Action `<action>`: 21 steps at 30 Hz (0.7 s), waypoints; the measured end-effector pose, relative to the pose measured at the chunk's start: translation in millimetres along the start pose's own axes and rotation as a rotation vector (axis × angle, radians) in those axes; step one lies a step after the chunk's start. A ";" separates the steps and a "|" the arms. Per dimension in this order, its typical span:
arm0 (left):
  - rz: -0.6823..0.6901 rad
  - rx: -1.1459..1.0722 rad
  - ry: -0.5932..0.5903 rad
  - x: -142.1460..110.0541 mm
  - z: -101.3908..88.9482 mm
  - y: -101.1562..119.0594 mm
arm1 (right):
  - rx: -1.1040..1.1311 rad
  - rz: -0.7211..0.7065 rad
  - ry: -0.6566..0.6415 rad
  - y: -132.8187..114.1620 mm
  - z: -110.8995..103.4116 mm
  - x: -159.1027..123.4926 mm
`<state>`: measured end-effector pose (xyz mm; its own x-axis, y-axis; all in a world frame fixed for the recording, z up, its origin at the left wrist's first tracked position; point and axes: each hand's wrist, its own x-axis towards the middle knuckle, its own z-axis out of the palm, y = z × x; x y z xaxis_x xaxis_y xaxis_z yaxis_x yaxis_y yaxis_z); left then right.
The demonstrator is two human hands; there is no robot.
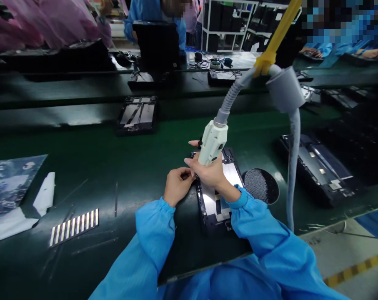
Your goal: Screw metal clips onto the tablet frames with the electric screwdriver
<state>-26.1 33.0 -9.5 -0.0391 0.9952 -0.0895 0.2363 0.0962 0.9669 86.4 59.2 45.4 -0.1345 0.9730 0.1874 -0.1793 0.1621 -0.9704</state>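
Observation:
My right hand [211, 171] is wrapped round a white electric screwdriver [213, 141], held upright with its grey cable leaving the top. Beneath it lies an opened tablet [218, 208] with silver metal plates and a black frame. The driver's tip is hidden behind my hands. At the tablet's left edge, my left hand [178, 185] has its thumb and fingers pinched together, and whatever they hold is too small or hidden to make out. Just right of the tablet sits a round black dish [261, 186] full of small screws.
More opened tablets lie at the right [323, 171] and farther back [138, 114]. A strip of pale pieces [74, 228], white paper scraps [45, 193] and a plastic bag [12, 183] are on the left. The thick grey cable [293, 166] hangs down right of the dish. Co-workers sit across the bench.

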 end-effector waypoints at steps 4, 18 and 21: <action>-0.152 -0.121 -0.104 2.4 -5.7 4.9 | -0.031 -0.018 -0.008 1.6 -1.3 -0.8; -0.140 -0.131 -0.093 1.3 -2.0 5.3 | -0.037 -0.070 -0.017 4.0 -4.4 -0.5; -0.142 -0.130 -0.128 2.7 -3.4 5.9 | -0.042 -0.078 -0.011 6.2 -3.8 0.2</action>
<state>-28.1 36.2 -3.2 0.0622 0.9665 -0.2489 0.1096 0.2413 0.9643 89.0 61.1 38.8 -0.1323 0.9555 0.2638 -0.1489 0.2440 -0.9583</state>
